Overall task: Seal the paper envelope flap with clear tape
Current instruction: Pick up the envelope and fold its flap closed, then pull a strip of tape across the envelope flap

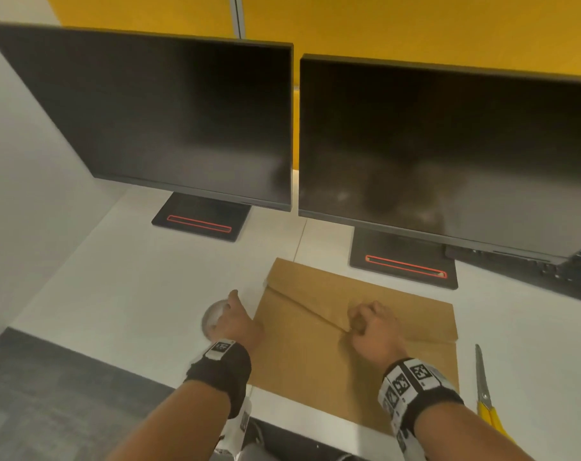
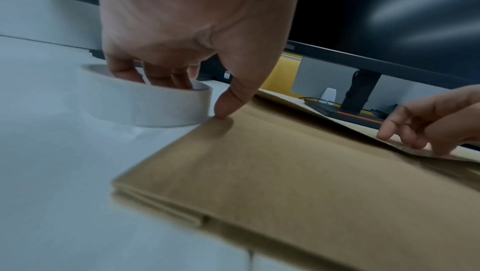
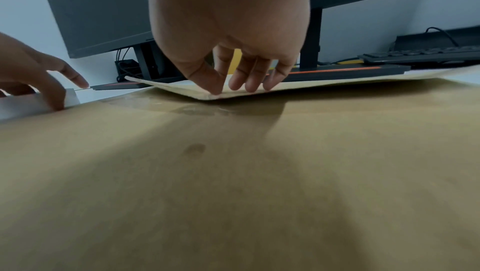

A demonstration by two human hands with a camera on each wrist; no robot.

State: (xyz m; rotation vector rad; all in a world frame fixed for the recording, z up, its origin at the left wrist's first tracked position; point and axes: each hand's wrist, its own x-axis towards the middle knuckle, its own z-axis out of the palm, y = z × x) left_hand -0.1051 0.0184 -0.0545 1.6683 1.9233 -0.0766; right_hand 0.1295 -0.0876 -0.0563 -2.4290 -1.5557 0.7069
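Head view: brown paper envelope (image 1: 319,367), right hand (image 1: 374,331) pinching its flap (image 1: 315,296), left hand (image 1: 236,319) gripping tape roll (image 1: 214,316).

From above we look steeply down on the desk (image 1: 123,287); our two wrist views sit low, close behind the fingers, facing the monitors (image 1: 169,114). All three share the envelope (image 1: 319,344).
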